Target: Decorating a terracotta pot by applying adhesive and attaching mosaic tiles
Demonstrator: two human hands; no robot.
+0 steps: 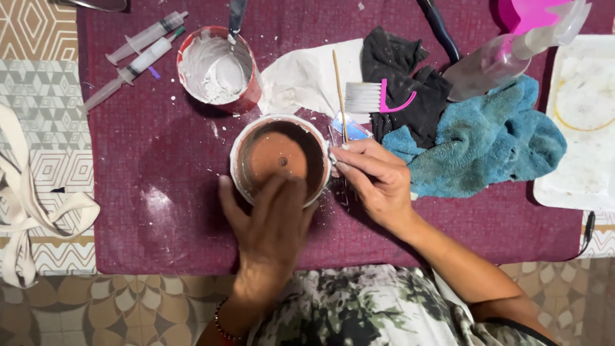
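a: where is the terracotta pot (pixel 280 157) placed, and how is it being held?

b: it is set on the maroon cloth (pixel 160 211) near the middle of the table, white coating around its rim. the left hand (pixel 269 234) is laid flat over the near rim, fingers spread and apart, nothing clamped. the right hand (pixel 378 179) is closed on a thin wooden stick (pixel 339 96), its fingertips touching the pot's right edge.

a: what could go wrong from here?

b: the white rim looks wet, so it could probably be smeared by the left palm resting on it. the pot could be tipped if the near rim is pressed too hard. the red cup of white paste (pixel 218 69) stands just behind the pot and could be knocked if the stick is swung back. the small brush (pixel 371 97) lying on the black rag (pixel 410 83) could be swept off as well.

a: what is hidden or hard to make out?

b: the near wall of the pot is covered by the left hand. the stick's lower end is buried in the right hand's grip, so its tip cannot be seen. the spray bottle (pixel 512 51) and white tray (pixel 580 122) are cut off at the frame's edge. what lies under the blue towel (pixel 487 141) cannot be told. the syringes (pixel 138 51) look empty, though this is uncertain.
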